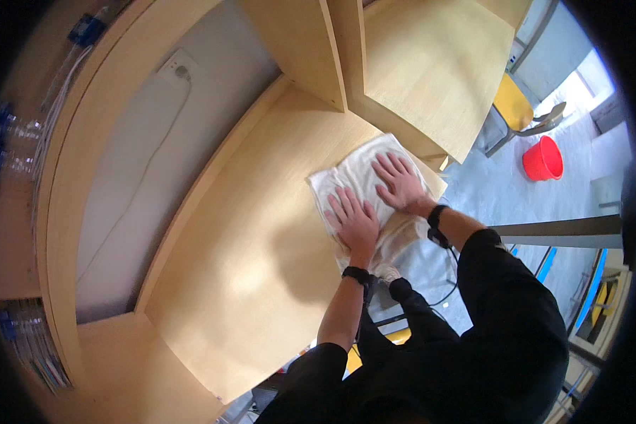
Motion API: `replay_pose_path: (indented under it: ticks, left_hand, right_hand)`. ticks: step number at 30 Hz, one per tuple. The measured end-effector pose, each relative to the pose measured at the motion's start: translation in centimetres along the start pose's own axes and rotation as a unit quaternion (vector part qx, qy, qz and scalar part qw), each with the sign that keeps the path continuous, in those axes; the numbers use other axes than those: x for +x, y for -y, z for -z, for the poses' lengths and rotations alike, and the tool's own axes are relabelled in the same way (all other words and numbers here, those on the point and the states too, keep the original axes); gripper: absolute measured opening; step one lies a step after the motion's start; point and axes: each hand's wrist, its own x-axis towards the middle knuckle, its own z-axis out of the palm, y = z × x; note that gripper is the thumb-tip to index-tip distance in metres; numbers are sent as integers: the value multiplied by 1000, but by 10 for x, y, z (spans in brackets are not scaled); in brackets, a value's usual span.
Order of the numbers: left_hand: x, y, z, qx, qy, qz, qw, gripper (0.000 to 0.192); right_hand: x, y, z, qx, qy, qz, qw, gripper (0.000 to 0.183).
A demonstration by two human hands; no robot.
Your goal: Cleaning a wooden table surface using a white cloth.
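A white cloth (350, 172) lies spread over the right end of the wooden desktop (244, 228), part of it hanging past the front edge. My left hand (354, 221) presses flat on its left part with fingers apart. Farther right, near the corner, my right hand (400, 183) rests palm down on the same cloth, its fingers also spread. Neither hand is closed around the fabric. Black bands with cables circle both wrists.
An upright wooden panel (312, 53) divides this desk from a second desktop (434, 69). A plug with a cord sits in the wall socket (179, 66). On the floor at right stand a red bucket (542, 159) and a yellow chair (513, 103). Bottles and books line the left shelf.
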Motion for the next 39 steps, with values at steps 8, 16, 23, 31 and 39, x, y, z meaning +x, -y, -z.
replay_pose_path:
  ticks: [8, 16, 23, 31, 39]
  left_hand:
    - [-77, -19, 15, -26, 23, -68, 997, 57]
    - [-85, -13, 12, -58, 116, -75, 989, 63]
    - [-44, -7, 9, -81, 91, -138, 983, 62]
    - [24, -7, 13, -106, 63, -128, 984, 64]
    - [72, 1, -2, -97, 65, -103, 988, 68]
  right_hand:
    - [-93, 21, -11, -39, -25, -64, 997, 65]
    - [-97, 21, -20, -30, -14, -74, 997, 67]
    - [-93, 18, -23, -10, -26, -103, 994, 65]
    - [-75, 15, -17, -46, -41, -121, 991, 60]
    - [-39, 24, -24, -91, -19, -144, 985, 63]
